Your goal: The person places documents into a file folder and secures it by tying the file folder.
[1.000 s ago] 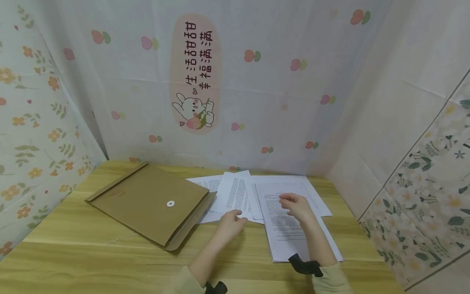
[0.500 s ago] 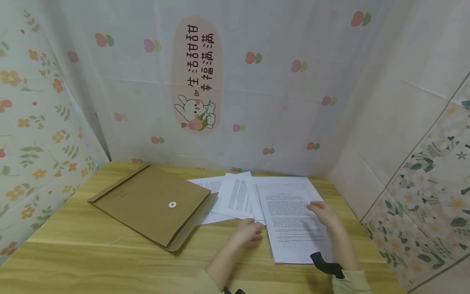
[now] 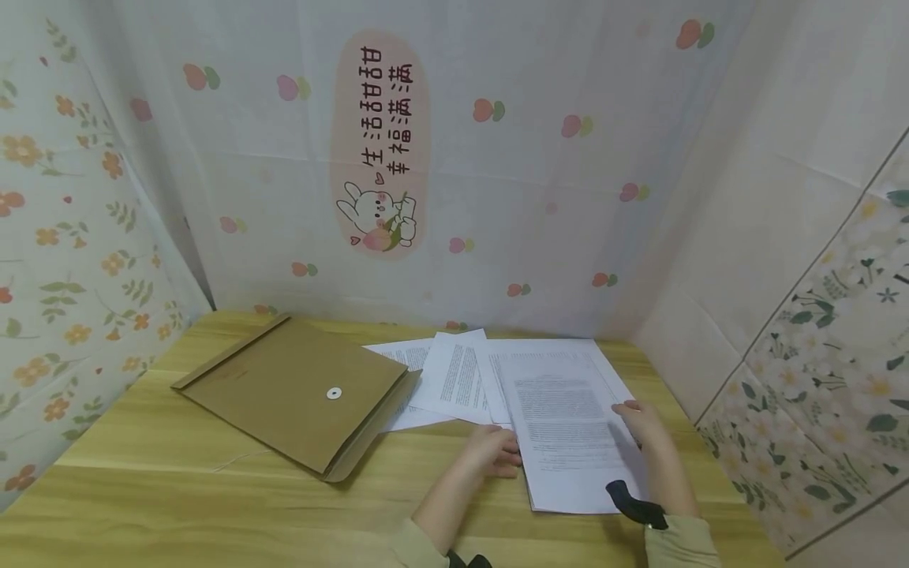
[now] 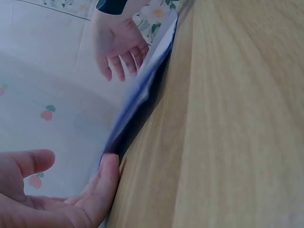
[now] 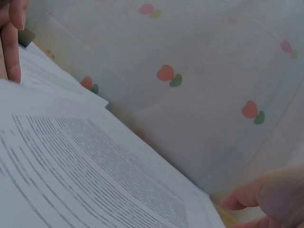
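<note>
The paper stack (image 3: 561,450) lies on the tabletop (image 3: 284,513), to the right of the brown envelope (image 3: 294,394) and apart from it, positioned between the two hands. The left hand (image 3: 493,451) is located between the envelope and the stack; its fingers are extended, the fingertips touch the stack's left edge, and the thumb stands apart from the fingers. The right hand (image 3: 641,420) is at the stack's opposite edge, the one farther from the envelope; its fingers are extended and relaxed, and the thumb tip is just beside the paper edge in the right wrist view. Whether those fingers press on the edge cannot be told. The long axis of the stack runs from the person toward the backdrop cloth (image 3: 497,205), with the far end leaning slightly toward the envelope side. The printed lines run across this axis; the wide blank margin is at the near end. Loose printed sheets (image 3: 458,379) lie fanned between the envelope and the far part of the stack, and a larger sheet (image 3: 616,377) shows beyond the stack, on its side away from the envelope. The envelope's own long axis is diagonal, its flap end (image 3: 372,434) directed toward the left hand.
</note>
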Demonstrator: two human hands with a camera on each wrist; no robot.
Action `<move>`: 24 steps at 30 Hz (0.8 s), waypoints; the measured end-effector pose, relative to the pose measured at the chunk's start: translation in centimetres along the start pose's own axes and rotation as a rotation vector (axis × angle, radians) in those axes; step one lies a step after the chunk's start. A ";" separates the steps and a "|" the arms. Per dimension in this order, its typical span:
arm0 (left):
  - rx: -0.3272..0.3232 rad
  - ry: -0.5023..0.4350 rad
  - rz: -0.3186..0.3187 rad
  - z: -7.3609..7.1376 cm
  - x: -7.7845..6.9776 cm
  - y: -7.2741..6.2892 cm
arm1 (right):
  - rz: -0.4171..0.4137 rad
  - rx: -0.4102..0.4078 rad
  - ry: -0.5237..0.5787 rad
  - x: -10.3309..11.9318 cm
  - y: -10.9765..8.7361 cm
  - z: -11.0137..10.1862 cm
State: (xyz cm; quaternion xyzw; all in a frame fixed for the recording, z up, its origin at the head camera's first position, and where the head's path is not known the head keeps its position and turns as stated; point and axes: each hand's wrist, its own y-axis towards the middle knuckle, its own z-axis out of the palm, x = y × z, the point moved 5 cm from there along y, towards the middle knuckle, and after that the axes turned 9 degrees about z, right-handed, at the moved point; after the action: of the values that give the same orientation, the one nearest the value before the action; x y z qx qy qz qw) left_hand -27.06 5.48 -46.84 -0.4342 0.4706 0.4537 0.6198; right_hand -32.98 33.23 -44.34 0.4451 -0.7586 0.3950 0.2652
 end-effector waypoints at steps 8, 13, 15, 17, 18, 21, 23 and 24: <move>0.057 0.145 0.064 -0.2 0.5 0.2 | 0.016 -0.021 0.039 -0.8 0.6 1.2; 0.047 0.178 0.073 -0.4 0.6 0.2 | -0.027 -0.019 -0.011 -0.5 0.6 1.4; 0.045 0.180 0.075 -0.4 0.6 0.3 | -0.053 -0.026 -0.034 -0.2 0.4 1.3; 0.043 0.177 0.077 -0.6 0.6 0.3 | -0.077 -0.026 -0.044 0.2 0.2 1.3; 0.043 0.172 0.078 -0.7 0.6 0.4 | -0.083 -0.025 -0.040 0.4 0.1 1.3; 0.063 0.131 0.079 -0.9 0.5 0.4 | -0.106 -0.031 -0.028 1.0 -0.4 1.1; 0.091 0.083 0.082 -1.1 0.2 0.5 | -0.121 -0.046 -0.006 1.5 -0.9 0.9; 0.110 0.053 0.082 -1.1 0.0 0.5 | -0.140 -0.059 0.001 1.8 -1.1 0.7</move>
State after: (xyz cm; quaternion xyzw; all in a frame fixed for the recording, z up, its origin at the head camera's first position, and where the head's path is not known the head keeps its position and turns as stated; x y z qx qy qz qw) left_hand -27.74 4.53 -47.13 -0.3915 0.5286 0.4406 0.6109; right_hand -32.86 31.45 -42.96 0.4887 -0.7369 0.3534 0.3056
